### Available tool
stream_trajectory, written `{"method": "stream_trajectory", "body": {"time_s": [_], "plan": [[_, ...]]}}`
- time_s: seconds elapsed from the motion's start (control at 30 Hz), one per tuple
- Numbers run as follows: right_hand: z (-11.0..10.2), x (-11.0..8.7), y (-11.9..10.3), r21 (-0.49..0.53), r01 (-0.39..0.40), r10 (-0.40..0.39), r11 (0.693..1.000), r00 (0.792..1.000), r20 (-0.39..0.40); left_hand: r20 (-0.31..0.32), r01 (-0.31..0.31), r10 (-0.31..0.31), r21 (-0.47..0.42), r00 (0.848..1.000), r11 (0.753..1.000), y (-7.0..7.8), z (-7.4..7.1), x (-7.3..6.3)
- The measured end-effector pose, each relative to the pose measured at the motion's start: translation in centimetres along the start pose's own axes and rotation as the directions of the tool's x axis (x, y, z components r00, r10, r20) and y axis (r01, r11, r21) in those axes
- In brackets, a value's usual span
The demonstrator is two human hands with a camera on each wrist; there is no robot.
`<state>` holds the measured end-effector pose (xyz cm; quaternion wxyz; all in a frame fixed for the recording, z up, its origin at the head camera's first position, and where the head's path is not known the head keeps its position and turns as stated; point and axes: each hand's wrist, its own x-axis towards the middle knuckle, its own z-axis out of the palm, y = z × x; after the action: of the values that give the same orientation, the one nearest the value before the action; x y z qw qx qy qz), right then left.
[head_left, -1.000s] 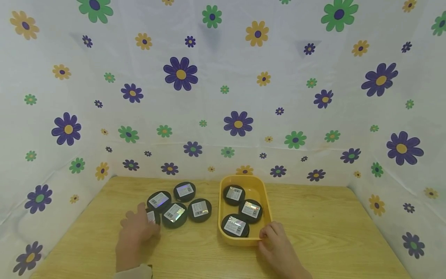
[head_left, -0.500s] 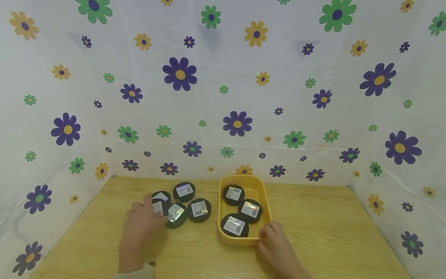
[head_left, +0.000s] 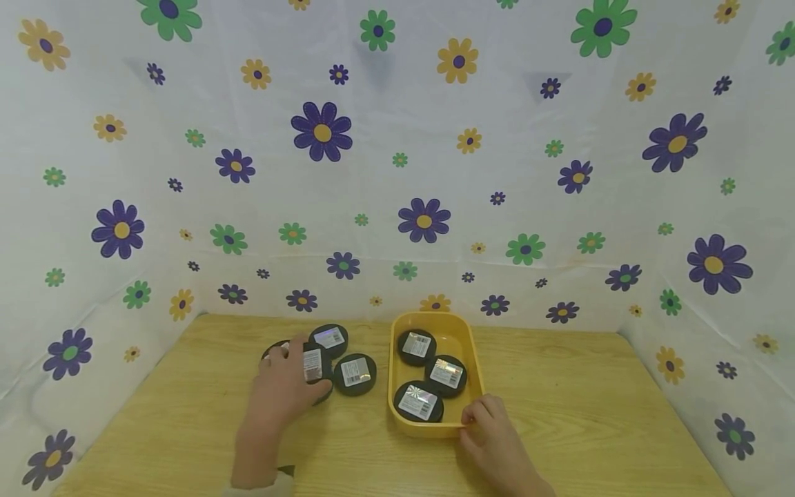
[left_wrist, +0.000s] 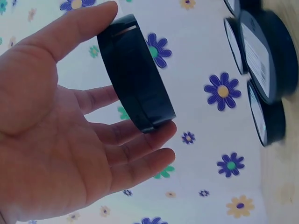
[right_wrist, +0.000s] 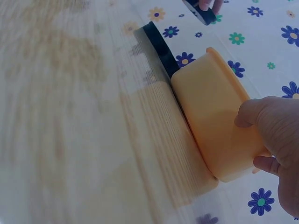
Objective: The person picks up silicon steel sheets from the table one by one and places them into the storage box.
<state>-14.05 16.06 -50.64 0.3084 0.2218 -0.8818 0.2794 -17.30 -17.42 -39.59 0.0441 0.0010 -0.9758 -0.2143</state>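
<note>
My left hand (head_left: 276, 390) grips a flat round black container (left_wrist: 135, 74) by its edge, thumb on one side and fingertips on the other. The container carries a white label and is raised off the table, over the others in the head view. My right hand (head_left: 497, 442) holds the near right corner of a yellow plastic tray (head_left: 462, 338), fingers at its rim. Inside the tray lie three similar black containers, at the back (head_left: 417, 346), in the middle (head_left: 446, 375) and at the front (head_left: 419, 402), labels up.
Left of the tray, more black containers stand on the wooden table (head_left: 577, 414): one nearest the tray (head_left: 355, 375), one farther back (head_left: 328, 340), others partly hidden behind my left hand. A white flowered cloth (head_left: 373, 186) encloses the back and sides.
My left hand has picked up the leftmost black container and moved right with it, across the other containers toward the tray. The right hand and tray stay in place.
</note>
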Motion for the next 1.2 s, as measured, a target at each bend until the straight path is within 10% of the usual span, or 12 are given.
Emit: {"method": "stream_trajectory", "body": {"time_s": [1.2], "plan": [[0.1, 0.1, 0.3, 0.020, 0.081, -0.080, 0.996, 0.996, -0.041, -0.020, -0.191, 0.192, 0.045, 0.981, 0.981, 5.8, 1.8, -1.0]]}}
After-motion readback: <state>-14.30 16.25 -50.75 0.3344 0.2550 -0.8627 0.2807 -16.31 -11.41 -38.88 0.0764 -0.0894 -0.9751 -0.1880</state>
